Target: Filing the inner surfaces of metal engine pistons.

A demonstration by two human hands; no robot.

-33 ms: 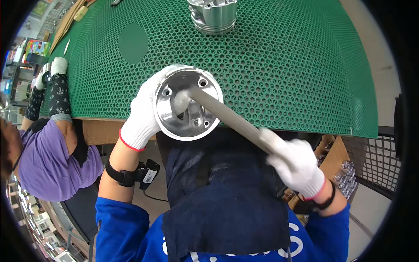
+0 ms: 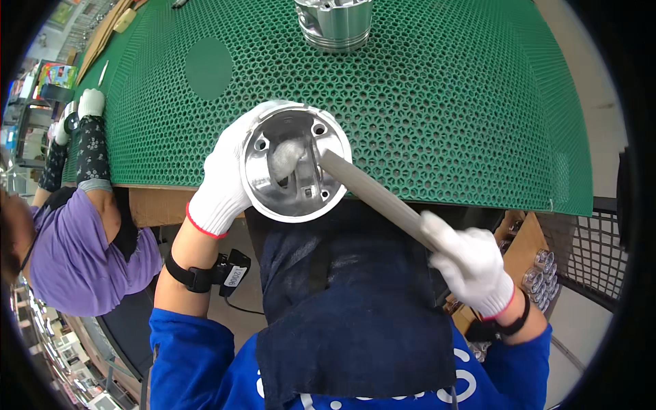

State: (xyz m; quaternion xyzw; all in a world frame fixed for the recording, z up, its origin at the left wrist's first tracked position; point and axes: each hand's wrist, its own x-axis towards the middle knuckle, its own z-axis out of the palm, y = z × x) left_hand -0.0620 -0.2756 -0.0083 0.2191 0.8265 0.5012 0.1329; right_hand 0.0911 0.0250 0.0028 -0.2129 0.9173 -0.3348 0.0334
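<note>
A shiny metal piston (image 2: 260,179) has its hollow side turned up, near the front edge of the green mat. My left hand (image 2: 229,158), in a white knit glove, is closed round its left side. White glove fabric (image 2: 287,158) shows inside the hollow, seemingly a fingertip of that hand. A long grey-beige stick (image 2: 376,198) slants from my gloved right hand (image 2: 471,266), which is wrapped round its lower end. The stick's far end lies over the right inner wall of the piston; whether it touches the metal I cannot tell.
Another piston (image 2: 335,27) stands farther back on the green honeycomb mat (image 2: 444,123). At the left, a person in a purple top (image 2: 89,253) works with gloved hands. Several metal parts (image 2: 540,277) sit low at the right, beside a black mesh panel (image 2: 594,253).
The stick's far end has slid right and down, away from the white fabric inside the piston. My right hand has shifted slightly right and down with it. The piston stays nearly in place.
</note>
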